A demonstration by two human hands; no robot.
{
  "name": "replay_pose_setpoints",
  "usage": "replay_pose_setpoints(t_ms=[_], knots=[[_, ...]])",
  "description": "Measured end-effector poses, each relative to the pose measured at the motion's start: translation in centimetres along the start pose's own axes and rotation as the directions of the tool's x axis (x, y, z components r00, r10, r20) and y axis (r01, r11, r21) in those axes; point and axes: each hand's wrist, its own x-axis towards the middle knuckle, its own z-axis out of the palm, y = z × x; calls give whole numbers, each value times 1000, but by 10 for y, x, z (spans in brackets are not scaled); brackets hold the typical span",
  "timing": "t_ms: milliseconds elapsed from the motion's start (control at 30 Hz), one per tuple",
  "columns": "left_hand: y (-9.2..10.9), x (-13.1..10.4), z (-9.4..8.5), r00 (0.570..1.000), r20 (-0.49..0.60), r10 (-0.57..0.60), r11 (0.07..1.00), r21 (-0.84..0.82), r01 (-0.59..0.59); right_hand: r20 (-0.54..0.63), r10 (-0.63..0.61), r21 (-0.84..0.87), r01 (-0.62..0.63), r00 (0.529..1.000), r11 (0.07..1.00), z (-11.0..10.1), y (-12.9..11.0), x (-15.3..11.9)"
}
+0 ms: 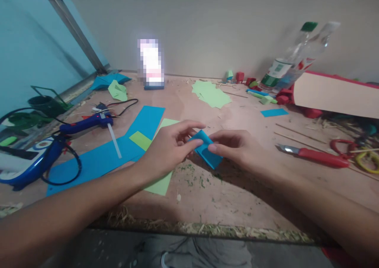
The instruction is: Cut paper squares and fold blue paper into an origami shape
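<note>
A small folded piece of blue paper is held between my two hands, just above the middle of the table. My left hand pinches its upper left part, thumb on top and fingers behind. On its right side, my right hand grips the edge with the thumb in front. Left of the hands lie long blue paper strips, a yellow-green strip and a light green sheet partly under my left arm.
A blue glue gun lies at the left, a lit phone stands at the back. To the right are a red-handled cutter, scissors, thin sticks and a small blue rectangle. Bottles lean behind.
</note>
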Motion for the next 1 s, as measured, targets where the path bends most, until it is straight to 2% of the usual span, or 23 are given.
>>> replay_pose_setpoints(t_ms=[67, 133, 267, 433, 567, 733, 1000], knots=[[3, -2, 2, 1000, 5, 14, 1000, -19, -14, 56, 16, -14, -15, 998, 1000, 1, 2, -1], [6, -2, 4, 1000, -12, -16, 994, -109, 15, 64, 57, 44, -60, 996, 997, 1, 3, -3], [9, -1, 5, 995, -13, -100, 961, -262, 93, -5, 79, 240, -76, 997, 968, 2, 4, -3], [6, -3, 5, 986, 43, -161, 969, -183, 166, -52, 59, 233, -45, 997, 971, 4, 3, -4], [9, -4, 6, 993, 47, -108, 978, -177, 115, -40, 67, 193, -58, 997, 980, 6, 0, -5], [11, -4, 6, 997, 54, -60, 984, -165, 68, 40, 59, 153, -65, 997, 986, 7, -3, -6], [3, -3, 5, 996, 65, -60, 984, -161, 70, 48, 29, 97, -34, 998, 995, 6, -1, -6]])
